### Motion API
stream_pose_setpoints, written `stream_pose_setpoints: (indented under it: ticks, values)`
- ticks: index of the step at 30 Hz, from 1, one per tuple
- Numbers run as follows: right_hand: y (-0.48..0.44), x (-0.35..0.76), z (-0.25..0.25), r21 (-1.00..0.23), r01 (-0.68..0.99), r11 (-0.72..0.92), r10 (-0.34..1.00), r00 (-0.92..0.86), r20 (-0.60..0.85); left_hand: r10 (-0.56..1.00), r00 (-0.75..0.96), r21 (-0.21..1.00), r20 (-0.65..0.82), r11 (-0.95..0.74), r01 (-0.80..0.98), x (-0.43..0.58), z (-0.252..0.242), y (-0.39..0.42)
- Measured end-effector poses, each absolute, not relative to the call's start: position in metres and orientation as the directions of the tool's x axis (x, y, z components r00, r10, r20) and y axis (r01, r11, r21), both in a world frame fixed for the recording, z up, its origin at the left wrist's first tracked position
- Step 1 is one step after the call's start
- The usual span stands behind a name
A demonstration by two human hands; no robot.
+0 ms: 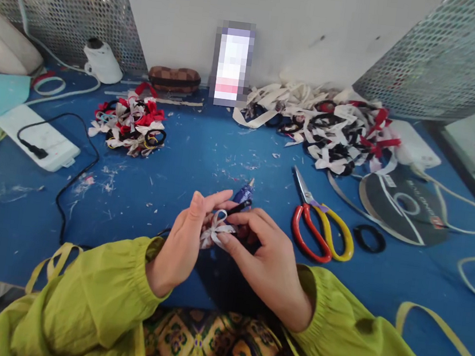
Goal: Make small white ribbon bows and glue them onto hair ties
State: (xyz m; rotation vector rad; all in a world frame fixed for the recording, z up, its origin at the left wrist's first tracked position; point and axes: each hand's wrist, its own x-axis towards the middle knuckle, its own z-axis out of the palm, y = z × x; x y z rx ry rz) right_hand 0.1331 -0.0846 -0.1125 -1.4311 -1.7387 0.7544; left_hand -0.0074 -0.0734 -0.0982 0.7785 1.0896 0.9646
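Red-and-white bow pile (129, 125) sits near the back left corner of the desk (207, 145), probably finished ones. Front edge, middle: left hand (185, 235) has its thumb up, can't tell what it's gripping; white bow (214, 233) next, right hand's (269, 257) grip pinched onto it, seemingly mid-assembly. Bigger heap (338, 130) by the back right edge, maybe still to do.

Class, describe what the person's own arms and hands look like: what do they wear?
The left sleeve and right sleeve are loose, plain yellow-green fabric, gathered at the cuffs. The left hand and right hand wear no gloves.
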Motion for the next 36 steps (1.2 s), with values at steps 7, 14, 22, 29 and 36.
stream_pose_setpoints:
  ticks: [7, 14, 22, 29, 36]
  values:
    - [-0.086, 0.132, -0.116, -0.710, 0.624, 0.326, 0.938, -0.121, 0.324, 0.881, 0.179, 0.817, -0.438, 0.474, -0.329, -0.006, -0.099, -0.072]
    - [-0.086, 0.139, -0.116, -0.405, 0.770, 0.493, 0.809, -0.234, 0.539, 0.822, 0.161, 0.667, -0.546, 0.542, -0.512, -0.002, -0.094, -0.067]
    - [-0.083, 0.140, -0.107, -0.716, 0.597, 0.363, 0.882, 0.028, 0.471, 0.814, 0.181, 0.610, -0.551, 0.542, -0.578, 0.000, -0.093, -0.064]
    - [-0.078, 0.137, -0.109, -0.809, 0.507, 0.299, 0.899, 0.135, 0.416, 0.829, 0.191, 0.649, -0.525, 0.536, -0.540, 0.000, -0.093, -0.066]
    - [-0.079, 0.137, -0.109, -0.872, 0.422, 0.247, 0.953, 0.057, 0.298, 0.876, 0.074, 0.746, -0.476, 0.446, -0.495, -0.002, -0.095, -0.066]
